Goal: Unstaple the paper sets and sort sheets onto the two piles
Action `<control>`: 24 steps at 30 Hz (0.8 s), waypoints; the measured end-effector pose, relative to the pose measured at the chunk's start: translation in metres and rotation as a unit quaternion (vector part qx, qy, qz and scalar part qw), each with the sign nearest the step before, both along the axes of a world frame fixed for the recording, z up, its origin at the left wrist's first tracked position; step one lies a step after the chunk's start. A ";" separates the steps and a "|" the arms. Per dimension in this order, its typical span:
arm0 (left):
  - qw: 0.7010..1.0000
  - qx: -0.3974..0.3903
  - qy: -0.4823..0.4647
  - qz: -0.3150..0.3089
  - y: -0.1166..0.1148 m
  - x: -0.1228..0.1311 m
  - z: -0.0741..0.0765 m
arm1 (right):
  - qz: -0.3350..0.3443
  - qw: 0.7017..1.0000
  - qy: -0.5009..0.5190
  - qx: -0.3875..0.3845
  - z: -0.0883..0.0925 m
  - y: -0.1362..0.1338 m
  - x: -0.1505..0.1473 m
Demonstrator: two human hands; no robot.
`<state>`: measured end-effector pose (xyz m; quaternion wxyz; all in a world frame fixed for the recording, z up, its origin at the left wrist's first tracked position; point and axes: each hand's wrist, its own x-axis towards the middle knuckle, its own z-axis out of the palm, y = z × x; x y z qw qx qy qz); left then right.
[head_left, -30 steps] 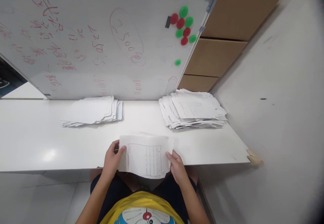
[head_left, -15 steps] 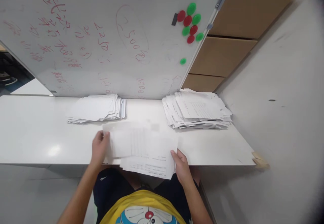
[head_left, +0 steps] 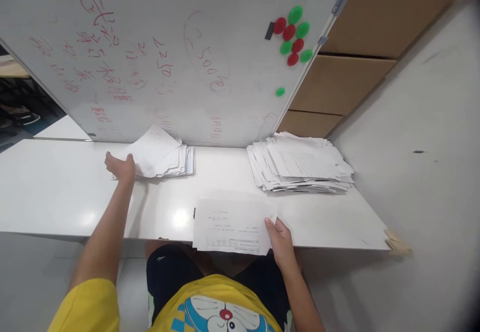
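My left hand [head_left: 122, 166] is at the left edge of the left paper stack [head_left: 183, 162], its thumb and fingers apart. Its thumb is beside or touching a sheet of paper [head_left: 155, 152] that lies askew on top of that stack. With the thumb on top, my right hand [head_left: 279, 237] grips the right edge of some printed sheets [head_left: 232, 222]. They lie level over the table's front edge, print facing up; how many there are I cannot tell. The fingers below the sheets are partly hidden.
A taller paper stack [head_left: 307, 162] stands at the right of the white table [head_left: 221, 172]. Behind leans a whiteboard [head_left: 240, 37] with red writing and several round magnets [head_left: 288, 33]. Cardboard boxes [head_left: 352, 79] and a wall [head_left: 420, 182] border the right side.
My left hand has moved left and away from me, and a sheet now lies askew on the left stack. My right hand still holds its sheets. The view has shifted slightly.
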<state>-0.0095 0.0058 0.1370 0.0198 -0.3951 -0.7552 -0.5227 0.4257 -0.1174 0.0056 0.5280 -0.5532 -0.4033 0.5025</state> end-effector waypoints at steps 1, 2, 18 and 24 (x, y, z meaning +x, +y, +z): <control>1.000 0.004 0.002 0.010 -0.006 0.009 -0.007 | -0.001 1.000 0.000 -0.002 0.000 0.000 0.000; 1.000 -0.001 0.004 -0.011 -0.016 0.022 -0.015 | -0.002 1.000 0.001 -0.005 0.000 0.000 0.001; 0.930 -0.115 -0.137 -0.321 -0.115 0.164 -0.070 | -0.026 0.998 0.050 -0.018 -0.001 0.000 -0.002; 0.945 -0.137 -0.120 -0.273 -0.106 0.152 -0.072 | -0.017 0.996 0.081 -0.023 0.002 0.000 -0.003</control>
